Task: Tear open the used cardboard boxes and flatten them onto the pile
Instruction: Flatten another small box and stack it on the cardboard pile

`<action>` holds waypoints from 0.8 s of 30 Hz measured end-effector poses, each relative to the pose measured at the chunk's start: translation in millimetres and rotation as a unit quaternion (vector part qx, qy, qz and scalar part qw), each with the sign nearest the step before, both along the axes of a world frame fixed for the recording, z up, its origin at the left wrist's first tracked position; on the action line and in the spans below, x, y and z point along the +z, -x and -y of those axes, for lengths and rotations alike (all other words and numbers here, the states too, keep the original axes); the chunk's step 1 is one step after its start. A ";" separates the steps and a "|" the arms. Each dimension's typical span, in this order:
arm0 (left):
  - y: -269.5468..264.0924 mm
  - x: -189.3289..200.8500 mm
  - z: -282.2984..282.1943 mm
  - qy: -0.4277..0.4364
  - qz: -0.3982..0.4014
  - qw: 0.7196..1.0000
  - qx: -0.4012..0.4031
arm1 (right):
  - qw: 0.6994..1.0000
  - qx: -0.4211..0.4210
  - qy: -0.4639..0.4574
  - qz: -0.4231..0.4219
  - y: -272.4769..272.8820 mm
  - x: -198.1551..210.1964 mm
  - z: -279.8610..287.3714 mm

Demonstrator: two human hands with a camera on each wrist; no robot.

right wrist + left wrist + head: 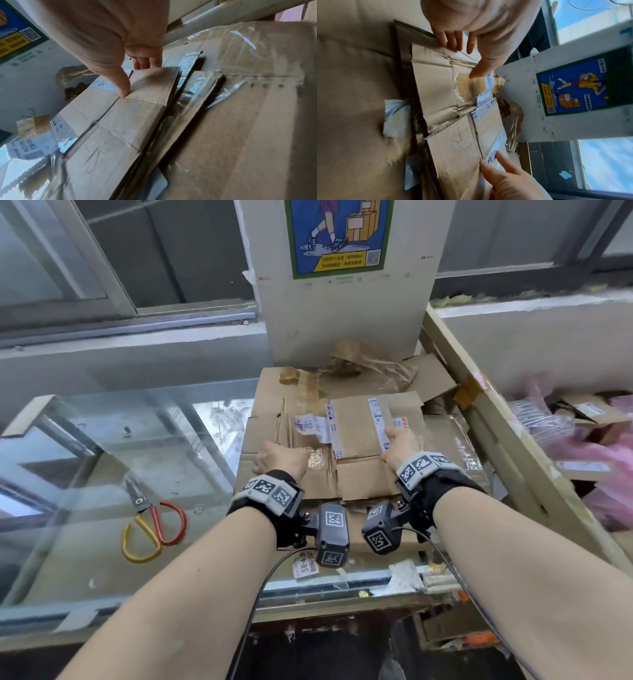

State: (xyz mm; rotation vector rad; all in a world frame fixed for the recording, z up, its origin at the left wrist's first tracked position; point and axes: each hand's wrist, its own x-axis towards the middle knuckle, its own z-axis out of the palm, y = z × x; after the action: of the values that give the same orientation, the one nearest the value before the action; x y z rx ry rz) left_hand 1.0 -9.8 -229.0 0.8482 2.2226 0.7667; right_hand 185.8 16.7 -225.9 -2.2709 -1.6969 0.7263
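Head view: flattened box [356,440] lies atop the pile [274,392] at the glass counter's [102,446] right edge. Left hand [279,458] and right hand [400,445] press its sides, apparently squaring it.
Left wrist view: left fingers [452,40] extended, flat along the box edge.
Right wrist view: right thumb [120,81] presses the crease; fingers reach over the box's far edge.

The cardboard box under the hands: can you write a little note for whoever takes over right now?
Left hand: open, fingers straight, pressing the left part of the flattened box.
Right hand: open, thumb and fingers pressing the box's right side.
The box lies on top of the cardboard pile, labels facing up.
Scissors lie on the glass counter, left of the pile, untouched.
Done: this box is torn open and flattened.
Left: probably let go and look for the next box; none is clearly visible here.
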 end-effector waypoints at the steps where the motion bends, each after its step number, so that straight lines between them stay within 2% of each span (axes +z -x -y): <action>1: 3.3 -2.3 3.5 0.023 -0.024 0.999 0.012 | 1.000 0.007 0.007 0.018 1.0 -1.2 -0.8; 5: 19.5 -8.3 17.2 0.075 -0.046 0.994 0.063 | 0.992 0.038 0.024 0.119 1.7 2.5 1.8; 8: 33.7 -8.3 26.2 0.096 -0.043 0.990 0.092 | 0.986 0.013 0.030 0.163 5.2 3.6 10.6; 10: 42.5 -10.8 35.6 0.132 -0.019 0.987 0.095 | 0.981 -0.002 -0.002 0.195 6.1 5.7 18.6; 13: 53.3 -16.7 49.6 0.141 0.040 0.983 0.113 | 0.982 0.018 -0.079 0.173 4.3 7.2 30.7; 15: 59.2 -15.7 56.8 0.131 0.092 0.974 0.159 | 0.974 0.078 -0.143 0.154 5.3 6.5 39.7; 16: 58.7 -12.9 63.1 0.135 0.111 0.972 0.156 | 0.969 0.110 -0.158 0.157 5.1 5.8 44.8; 20: 56.1 -34.5 75.0 0.108 0.157 0.971 0.146 | 0.945 0.189 -0.166 0.210 -8.9 4.4 57.5; 22: 52.7 -56.1 75.5 0.075 0.185 0.968 0.153 | 0.943 0.218 -0.159 0.197 -14.7 8.1 60.7; 24: 35.1 -45.7 88.0 0.061 0.210 0.963 0.159 | 0.950 0.237 -0.128 0.158 -19.1 9.2 63.9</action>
State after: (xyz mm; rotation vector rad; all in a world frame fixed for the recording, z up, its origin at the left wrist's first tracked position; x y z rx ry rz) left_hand -34.2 -97.8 -274.6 0.2355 2.0117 0.8562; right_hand 205.0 -47.3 -216.7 -1.8925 -2.3712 0.1955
